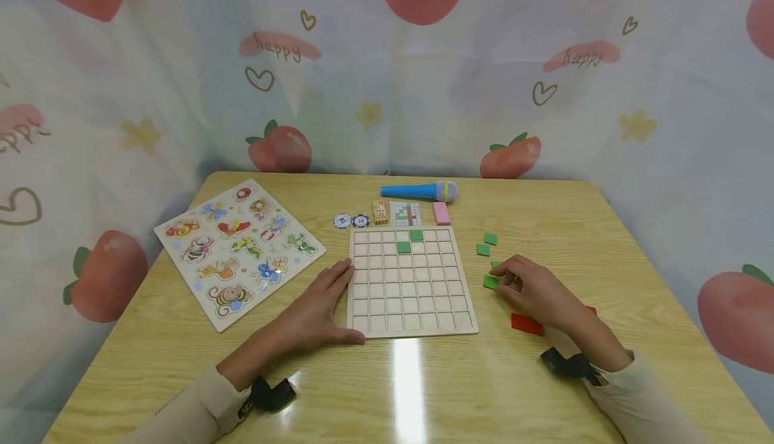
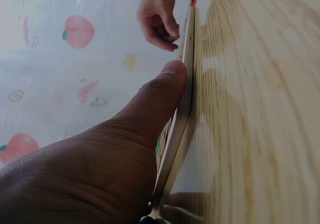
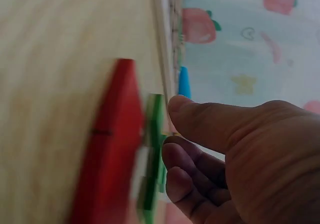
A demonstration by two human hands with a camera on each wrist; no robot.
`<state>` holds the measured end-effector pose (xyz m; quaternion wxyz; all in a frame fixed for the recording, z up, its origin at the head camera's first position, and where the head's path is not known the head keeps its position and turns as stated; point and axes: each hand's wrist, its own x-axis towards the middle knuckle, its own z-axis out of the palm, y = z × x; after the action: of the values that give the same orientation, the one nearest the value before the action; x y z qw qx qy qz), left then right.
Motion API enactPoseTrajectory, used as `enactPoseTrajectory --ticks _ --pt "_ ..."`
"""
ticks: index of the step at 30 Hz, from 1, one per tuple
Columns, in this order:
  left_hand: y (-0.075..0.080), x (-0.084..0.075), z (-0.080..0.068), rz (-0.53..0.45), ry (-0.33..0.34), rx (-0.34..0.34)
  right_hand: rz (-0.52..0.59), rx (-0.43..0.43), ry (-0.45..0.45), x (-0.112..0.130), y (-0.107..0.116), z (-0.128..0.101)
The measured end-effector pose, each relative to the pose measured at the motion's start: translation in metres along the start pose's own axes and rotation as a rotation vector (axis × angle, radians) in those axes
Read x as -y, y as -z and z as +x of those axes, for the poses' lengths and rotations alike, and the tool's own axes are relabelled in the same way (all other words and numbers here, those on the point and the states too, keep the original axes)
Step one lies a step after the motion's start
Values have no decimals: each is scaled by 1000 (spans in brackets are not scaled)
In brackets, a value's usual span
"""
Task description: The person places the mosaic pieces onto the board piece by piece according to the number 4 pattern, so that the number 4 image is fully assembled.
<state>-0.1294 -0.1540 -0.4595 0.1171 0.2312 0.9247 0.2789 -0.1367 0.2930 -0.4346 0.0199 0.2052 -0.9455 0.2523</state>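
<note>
A wooden grid board (image 1: 412, 290) lies flat mid-table, with one green square tile (image 1: 416, 235) in its top row and another green tile (image 1: 404, 247) diagonally below it. My left hand (image 1: 314, 304) rests along the board's left side with fingers and thumb spread, the thumb at its near left corner. Right of the board, my right hand (image 1: 532, 289) hovers with loosely bent fingers over a few loose green tiles (image 1: 490, 282), one partly covered by the fingertips. In the right wrist view, a gap shows between thumb (image 3: 187, 115) and fingers, with nothing in it.
Red pieces (image 1: 527, 324) lie under and beside the right wrist. Behind the board are a pattern card (image 1: 405, 214), a pink block (image 1: 441, 213), a small patterned block (image 1: 379, 211), two chips (image 1: 342, 221) and a blue toy microphone (image 1: 417, 191). An insect puzzle board (image 1: 242, 256) lies left.
</note>
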Motion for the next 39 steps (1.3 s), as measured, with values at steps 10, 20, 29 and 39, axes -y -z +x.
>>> enactPoseTrajectory --ticks 10,20,29,39 --pt "-2 1 -1 15 3 -8 -22 37 -23 3 -13 4" --pt "-3 1 0 18 1 -2 1 40 82 41 -8 31" --pt "0 3 0 15 -11 -8 15 153 236 94 -40 105" --pt "-1 3 1 7 -15 -3 -4 270 215 105 -70 140"
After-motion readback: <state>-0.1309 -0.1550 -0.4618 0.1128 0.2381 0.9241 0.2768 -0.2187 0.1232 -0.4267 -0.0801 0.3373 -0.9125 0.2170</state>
